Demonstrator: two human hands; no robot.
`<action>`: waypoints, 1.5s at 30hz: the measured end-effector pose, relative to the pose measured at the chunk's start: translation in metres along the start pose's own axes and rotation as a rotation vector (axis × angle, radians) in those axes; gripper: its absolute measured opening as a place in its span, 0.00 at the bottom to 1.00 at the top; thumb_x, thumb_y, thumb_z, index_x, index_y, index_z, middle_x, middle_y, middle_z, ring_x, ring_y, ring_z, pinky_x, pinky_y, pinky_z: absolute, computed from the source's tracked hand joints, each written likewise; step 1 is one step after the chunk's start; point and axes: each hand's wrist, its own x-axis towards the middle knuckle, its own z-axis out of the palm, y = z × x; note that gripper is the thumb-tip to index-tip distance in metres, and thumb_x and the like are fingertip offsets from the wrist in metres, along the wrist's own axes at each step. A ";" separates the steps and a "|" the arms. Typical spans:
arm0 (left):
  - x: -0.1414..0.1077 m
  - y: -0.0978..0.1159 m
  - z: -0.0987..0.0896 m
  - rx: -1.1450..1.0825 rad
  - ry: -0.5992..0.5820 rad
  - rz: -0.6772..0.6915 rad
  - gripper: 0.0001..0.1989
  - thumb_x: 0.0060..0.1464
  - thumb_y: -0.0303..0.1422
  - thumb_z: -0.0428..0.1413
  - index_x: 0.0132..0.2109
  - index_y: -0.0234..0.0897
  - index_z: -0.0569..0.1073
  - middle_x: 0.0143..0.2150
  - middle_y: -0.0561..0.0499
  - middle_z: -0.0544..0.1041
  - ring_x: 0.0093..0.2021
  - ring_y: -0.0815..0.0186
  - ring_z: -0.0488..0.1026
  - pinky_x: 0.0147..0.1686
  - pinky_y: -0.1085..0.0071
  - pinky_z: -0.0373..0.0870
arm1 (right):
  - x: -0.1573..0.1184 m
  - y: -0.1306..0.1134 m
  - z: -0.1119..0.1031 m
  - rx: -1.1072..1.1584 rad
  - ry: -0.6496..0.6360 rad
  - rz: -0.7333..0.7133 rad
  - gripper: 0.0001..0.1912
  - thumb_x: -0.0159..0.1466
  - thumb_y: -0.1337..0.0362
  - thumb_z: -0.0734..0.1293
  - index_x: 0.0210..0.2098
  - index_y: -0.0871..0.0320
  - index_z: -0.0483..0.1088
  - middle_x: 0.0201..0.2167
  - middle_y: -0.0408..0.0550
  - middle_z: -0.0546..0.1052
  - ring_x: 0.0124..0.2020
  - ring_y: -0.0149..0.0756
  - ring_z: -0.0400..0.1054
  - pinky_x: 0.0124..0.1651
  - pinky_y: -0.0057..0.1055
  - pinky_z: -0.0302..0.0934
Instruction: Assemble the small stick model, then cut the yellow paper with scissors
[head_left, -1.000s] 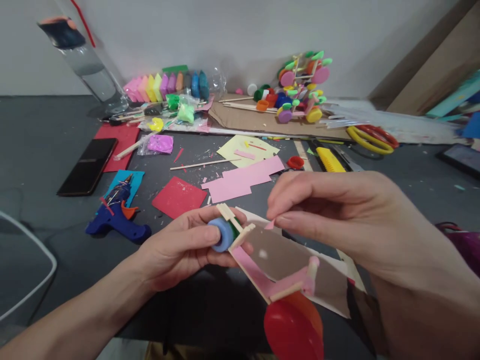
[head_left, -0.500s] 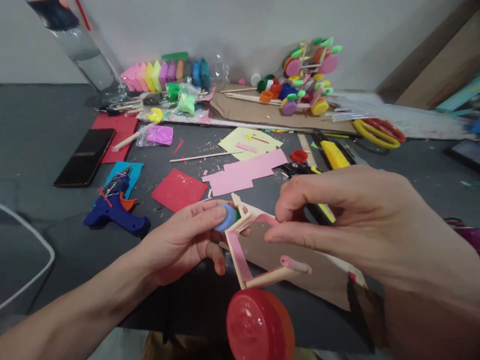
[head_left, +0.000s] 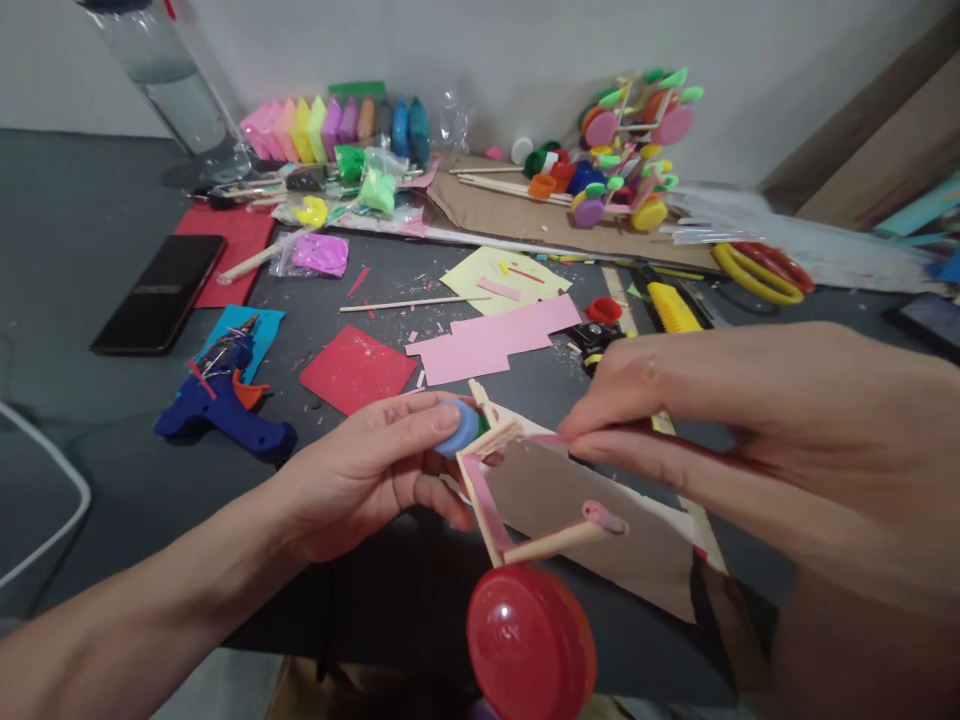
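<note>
At the near edge, a red bottle cap (head_left: 517, 635), backed by an orange one (head_left: 587, 640), sits at the near corner of a wooden-stick frame (head_left: 553, 542). Pink paper (head_left: 482, 487) lines the frame's left side, and a small pink roll (head_left: 596, 513) caps the stick end pointing right. The left hand (head_left: 375, 465) holds the frame above the table by its far end, thumb and fingers clamped on a light blue bottle cap (head_left: 459, 428). To its right, the right hand (head_left: 712, 430) has thumb and forefinger together, pinching a narrow pink strip (head_left: 549, 438) that reaches left to the frame's far stick. Beneath the frame lies grey-brown cardboard (head_left: 645, 560).

Farther off, a blue glue gun (head_left: 225, 412) lies at left, with a red paper square (head_left: 358, 370) right of it. Beyond the hands are a notched pink sheet (head_left: 487, 345), a pale yellow sheet (head_left: 469, 270) and, at right, a loose red cap (head_left: 603, 310). A black phone (head_left: 154, 300) rests on a red sheet (head_left: 259, 240) at left; scissors (head_left: 750, 280) lie far right.

Along the wall stand a water bottle (head_left: 180, 105), coloured clay packs (head_left: 330, 130) and stacked cap-wheeled models (head_left: 600, 130).
</note>
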 end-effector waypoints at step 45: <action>-0.001 0.002 0.002 0.076 -0.021 -0.050 0.12 0.63 0.30 0.50 0.36 0.32 0.77 0.33 0.44 0.80 0.30 0.68 0.78 0.33 0.75 0.79 | 0.011 -0.009 0.009 -0.034 -0.024 -0.109 0.12 0.68 0.63 0.65 0.27 0.56 0.70 0.21 0.37 0.71 0.21 0.24 0.62 0.26 0.23 0.53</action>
